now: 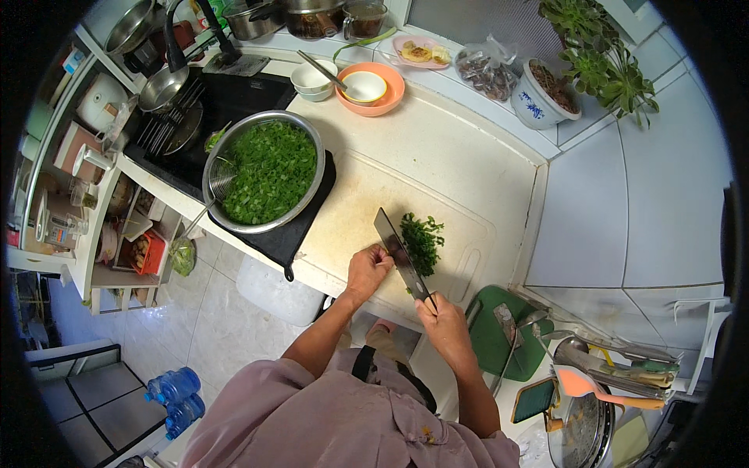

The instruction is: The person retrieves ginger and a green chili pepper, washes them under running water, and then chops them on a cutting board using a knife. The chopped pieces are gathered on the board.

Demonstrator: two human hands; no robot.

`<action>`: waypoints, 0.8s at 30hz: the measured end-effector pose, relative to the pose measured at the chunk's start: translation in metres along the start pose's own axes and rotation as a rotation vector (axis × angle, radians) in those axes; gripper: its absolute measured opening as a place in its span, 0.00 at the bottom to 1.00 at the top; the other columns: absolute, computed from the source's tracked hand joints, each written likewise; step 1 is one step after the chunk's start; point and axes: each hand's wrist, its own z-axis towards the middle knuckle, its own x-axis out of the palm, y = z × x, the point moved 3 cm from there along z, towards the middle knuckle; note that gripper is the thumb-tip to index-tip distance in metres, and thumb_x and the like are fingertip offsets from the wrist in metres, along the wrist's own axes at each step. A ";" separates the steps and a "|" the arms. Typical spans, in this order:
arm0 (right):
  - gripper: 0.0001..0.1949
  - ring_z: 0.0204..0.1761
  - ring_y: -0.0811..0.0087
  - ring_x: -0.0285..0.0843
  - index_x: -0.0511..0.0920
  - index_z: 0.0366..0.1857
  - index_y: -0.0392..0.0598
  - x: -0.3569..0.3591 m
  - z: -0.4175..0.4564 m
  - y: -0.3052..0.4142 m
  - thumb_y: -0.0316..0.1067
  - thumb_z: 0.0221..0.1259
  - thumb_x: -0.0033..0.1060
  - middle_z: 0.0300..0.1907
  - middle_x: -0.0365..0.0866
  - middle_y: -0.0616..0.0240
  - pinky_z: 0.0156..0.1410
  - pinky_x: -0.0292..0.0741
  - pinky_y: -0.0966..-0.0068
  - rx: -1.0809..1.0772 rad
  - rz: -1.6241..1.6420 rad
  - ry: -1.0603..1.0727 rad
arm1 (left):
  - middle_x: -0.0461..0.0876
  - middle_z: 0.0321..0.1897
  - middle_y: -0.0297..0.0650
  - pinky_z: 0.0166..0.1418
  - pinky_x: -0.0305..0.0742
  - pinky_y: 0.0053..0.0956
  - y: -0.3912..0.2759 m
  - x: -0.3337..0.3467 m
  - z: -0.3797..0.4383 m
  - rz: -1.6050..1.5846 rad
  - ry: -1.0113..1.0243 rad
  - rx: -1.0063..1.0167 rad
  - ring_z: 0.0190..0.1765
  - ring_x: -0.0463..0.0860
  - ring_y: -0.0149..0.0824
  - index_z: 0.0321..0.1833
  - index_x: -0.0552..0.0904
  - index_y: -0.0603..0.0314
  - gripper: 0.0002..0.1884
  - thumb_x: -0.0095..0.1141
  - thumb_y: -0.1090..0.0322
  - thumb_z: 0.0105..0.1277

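My right hand (446, 327) grips the wooden handle of a kitchen cleaver (400, 251), its dark blade slanting up and to the left. My left hand (370, 270) is beside the blade's left face, fingers curled in; whether anything is pinched in them is hidden. Against the right side of the blade lies a small pile of chopped green leaves (422, 243). Both hands are over a pale cutting board (363, 193) on the counter. Left of the board, a metal bowl (319, 175) is full of chopped greens (272, 169), with a wire skimmer (222, 177) resting in it.
A black sink (240, 93) is behind the metal bowl, which stands on a black mat (275, 245). At the back are an orange bowl (396, 93) and white bowls (308, 77). A potted succulent (535, 108) stands back right. Near my right arm are a green board (488, 327) and several utensils.
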 end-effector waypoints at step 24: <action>0.17 0.29 0.41 0.77 0.72 0.32 0.37 0.006 -0.002 -0.002 0.41 0.67 0.63 0.25 0.78 0.44 0.36 0.72 0.57 -0.038 -0.011 -0.076 | 0.81 0.20 0.45 0.34 0.75 0.33 -0.013 0.000 -0.003 0.016 -0.005 0.007 0.24 0.79 0.36 0.29 0.82 0.65 0.09 0.62 0.65 0.59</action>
